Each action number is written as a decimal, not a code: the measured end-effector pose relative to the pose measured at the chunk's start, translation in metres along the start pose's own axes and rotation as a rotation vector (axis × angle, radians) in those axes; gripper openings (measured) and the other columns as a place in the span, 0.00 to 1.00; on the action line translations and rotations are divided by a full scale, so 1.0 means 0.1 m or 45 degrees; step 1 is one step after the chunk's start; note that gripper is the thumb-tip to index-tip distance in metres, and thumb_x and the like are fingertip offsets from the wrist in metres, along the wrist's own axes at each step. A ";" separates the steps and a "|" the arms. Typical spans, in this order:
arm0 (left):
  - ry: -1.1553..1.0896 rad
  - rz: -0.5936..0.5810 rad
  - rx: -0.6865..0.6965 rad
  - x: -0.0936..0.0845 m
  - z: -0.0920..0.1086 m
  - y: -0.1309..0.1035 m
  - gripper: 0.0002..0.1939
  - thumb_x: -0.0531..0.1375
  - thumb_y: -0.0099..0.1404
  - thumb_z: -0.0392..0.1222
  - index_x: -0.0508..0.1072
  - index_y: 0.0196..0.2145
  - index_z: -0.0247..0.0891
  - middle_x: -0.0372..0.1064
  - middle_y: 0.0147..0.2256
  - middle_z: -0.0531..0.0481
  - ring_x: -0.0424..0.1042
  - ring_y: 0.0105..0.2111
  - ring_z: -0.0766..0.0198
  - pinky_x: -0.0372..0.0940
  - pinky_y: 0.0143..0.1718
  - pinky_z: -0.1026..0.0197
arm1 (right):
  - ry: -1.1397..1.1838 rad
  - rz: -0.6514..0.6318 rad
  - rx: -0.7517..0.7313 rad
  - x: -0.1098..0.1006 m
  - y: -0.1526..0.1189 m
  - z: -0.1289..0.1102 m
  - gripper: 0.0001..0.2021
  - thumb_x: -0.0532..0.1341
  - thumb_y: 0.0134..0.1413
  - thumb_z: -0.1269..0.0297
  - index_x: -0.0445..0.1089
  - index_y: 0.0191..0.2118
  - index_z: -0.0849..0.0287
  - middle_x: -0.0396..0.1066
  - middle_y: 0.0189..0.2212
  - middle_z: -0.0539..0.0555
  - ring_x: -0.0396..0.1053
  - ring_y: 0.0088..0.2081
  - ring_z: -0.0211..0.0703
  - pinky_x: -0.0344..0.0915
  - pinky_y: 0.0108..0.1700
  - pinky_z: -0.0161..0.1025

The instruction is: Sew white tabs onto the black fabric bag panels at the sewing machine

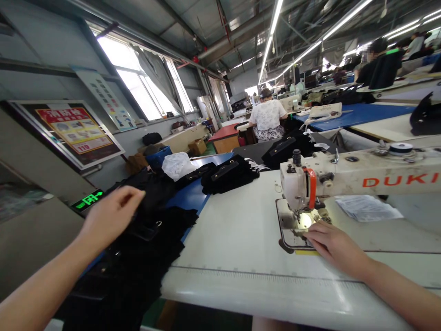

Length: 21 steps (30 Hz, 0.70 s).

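My left hand (115,214) is raised over the black fabric pieces (138,266) at the left, its fingers curled together; whatever they might hold is hidden. My right hand (332,246) rests beside the needle area of a white sewing machine (344,172), with fingertips pinched near the metal needle plate (287,225). Anything between those fingertips is too small to make out. A small lamp lights the spot under the needle. Gold-coloured rings show on the black pieces.
Black bundles (227,174) and a white plastic bag (177,165) lie at the table's back left. White papers (367,208) lie behind the machine's needle. A person (268,115) sits further ahead. A ruler strip (241,272) runs along the table's front edge.
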<state>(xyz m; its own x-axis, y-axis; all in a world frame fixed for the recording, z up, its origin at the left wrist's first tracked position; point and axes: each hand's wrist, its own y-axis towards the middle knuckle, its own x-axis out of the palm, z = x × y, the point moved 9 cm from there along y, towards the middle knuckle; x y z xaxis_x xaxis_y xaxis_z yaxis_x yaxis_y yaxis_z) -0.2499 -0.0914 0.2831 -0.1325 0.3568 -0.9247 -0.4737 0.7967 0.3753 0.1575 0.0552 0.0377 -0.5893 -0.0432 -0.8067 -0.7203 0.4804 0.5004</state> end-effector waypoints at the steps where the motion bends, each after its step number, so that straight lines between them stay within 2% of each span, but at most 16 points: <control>1: -0.018 0.079 -0.038 -0.11 0.05 0.02 0.20 0.48 0.58 0.59 0.69 0.31 0.42 0.68 0.24 0.54 0.66 0.25 0.60 0.58 0.29 0.62 | -0.003 0.004 -0.001 -0.01 0.00 -0.01 0.13 0.51 0.64 0.70 0.75 0.40 0.58 0.72 0.35 0.56 0.70 0.39 0.46 0.69 0.42 0.42; 2: -0.043 0.110 -0.035 -0.19 0.14 0.04 0.20 0.48 0.58 0.60 0.69 0.31 0.43 0.68 0.24 0.55 0.66 0.25 0.60 0.57 0.29 0.62 | -0.007 0.009 -0.002 -0.01 0.01 -0.01 0.13 0.52 0.64 0.70 0.75 0.40 0.58 0.73 0.35 0.57 0.70 0.39 0.46 0.69 0.42 0.42; 4: -0.139 0.027 0.082 -0.19 0.47 0.03 0.20 0.49 0.58 0.61 0.69 0.30 0.43 0.67 0.22 0.56 0.66 0.24 0.61 0.57 0.28 0.61 | -0.020 0.018 0.002 -0.03 0.01 -0.02 0.13 0.52 0.64 0.70 0.75 0.39 0.59 0.73 0.35 0.57 0.70 0.38 0.46 0.68 0.42 0.42; 6: -0.318 -0.086 0.198 -0.05 0.86 -0.06 0.20 0.50 0.58 0.62 0.68 0.28 0.43 0.65 0.20 0.56 0.66 0.23 0.61 0.58 0.28 0.61 | -0.032 0.026 0.000 -0.04 0.02 -0.03 0.14 0.52 0.64 0.70 0.75 0.38 0.59 0.73 0.34 0.57 0.69 0.38 0.46 0.68 0.41 0.42; 7: -0.427 -0.149 0.231 0.08 1.05 -0.14 0.20 0.51 0.58 0.61 0.67 0.27 0.43 0.65 0.19 0.56 0.66 0.22 0.62 0.59 0.28 0.61 | -0.037 0.025 -0.002 -0.05 0.03 -0.03 0.14 0.52 0.64 0.70 0.76 0.38 0.59 0.73 0.34 0.57 0.69 0.37 0.46 0.68 0.41 0.41; 9: -0.655 -0.345 0.240 0.53 1.41 -0.36 0.18 0.52 0.60 0.59 0.66 0.26 0.43 0.63 0.18 0.57 0.66 0.21 0.62 0.60 0.26 0.61 | -0.050 0.014 0.001 -0.05 0.04 -0.04 0.14 0.52 0.64 0.70 0.76 0.38 0.59 0.72 0.33 0.57 0.69 0.38 0.46 0.68 0.41 0.41; 12: -0.963 -0.723 0.198 1.39 1.93 -0.77 0.16 0.53 0.62 0.55 0.64 0.25 0.42 0.63 0.19 0.56 0.67 0.21 0.63 0.63 0.25 0.61 | -0.088 -0.006 0.022 -0.05 0.07 -0.04 0.13 0.53 0.64 0.70 0.76 0.38 0.60 0.72 0.33 0.57 0.68 0.38 0.46 0.67 0.42 0.41; 14: -1.130 -0.851 0.167 1.83 2.19 -0.97 0.14 0.52 0.62 0.52 0.65 0.25 0.41 0.67 0.22 0.53 0.70 0.24 0.62 0.66 0.26 0.61 | -0.108 -0.014 0.037 -0.06 0.08 -0.02 0.12 0.53 0.63 0.71 0.76 0.37 0.60 0.71 0.32 0.56 0.68 0.37 0.45 0.66 0.42 0.41; 15: -1.175 -0.875 0.167 1.98 2.28 -1.03 0.14 0.52 0.62 0.51 0.65 0.25 0.41 0.70 0.24 0.52 0.72 0.26 0.61 0.67 0.28 0.60 | -0.114 -0.017 0.044 -0.06 0.09 -0.01 0.12 0.54 0.63 0.71 0.75 0.37 0.59 0.71 0.31 0.56 0.67 0.37 0.45 0.66 0.41 0.41; 17: -1.185 -0.837 0.204 2.14 2.36 -1.07 0.13 0.52 0.63 0.50 0.67 0.28 0.40 0.73 0.29 0.49 0.75 0.32 0.59 0.70 0.35 0.57 | -0.113 -0.019 0.063 -0.08 0.08 0.00 0.11 0.54 0.62 0.72 0.75 0.36 0.60 0.71 0.31 0.56 0.67 0.37 0.45 0.66 0.41 0.41; 19: -1.101 -0.710 0.283 2.15 2.31 -1.05 0.13 0.51 0.65 0.50 0.71 0.34 0.40 0.76 0.37 0.47 0.75 0.39 0.57 0.70 0.44 0.54 | -0.099 -0.016 0.080 -0.10 0.06 0.00 0.10 0.55 0.61 0.72 0.75 0.36 0.60 0.71 0.31 0.55 0.66 0.36 0.45 0.65 0.41 0.40; 21: -0.949 -0.551 0.432 2.09 2.23 -1.05 0.17 0.51 0.67 0.50 0.72 0.45 0.42 0.74 0.48 0.46 0.72 0.49 0.55 0.66 0.52 0.51 | -0.070 0.000 0.098 -0.12 0.02 -0.02 0.10 0.55 0.61 0.72 0.75 0.35 0.59 0.71 0.31 0.55 0.66 0.36 0.44 0.65 0.41 0.40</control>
<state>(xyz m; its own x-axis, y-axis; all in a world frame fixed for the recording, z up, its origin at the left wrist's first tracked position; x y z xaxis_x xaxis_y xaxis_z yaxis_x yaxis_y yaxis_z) -0.0337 0.0088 0.0647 0.6466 0.1227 -0.7529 -0.0556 0.9919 0.1139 0.1624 0.0544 0.0492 -0.5670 0.0040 -0.8237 -0.6885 0.5465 0.4767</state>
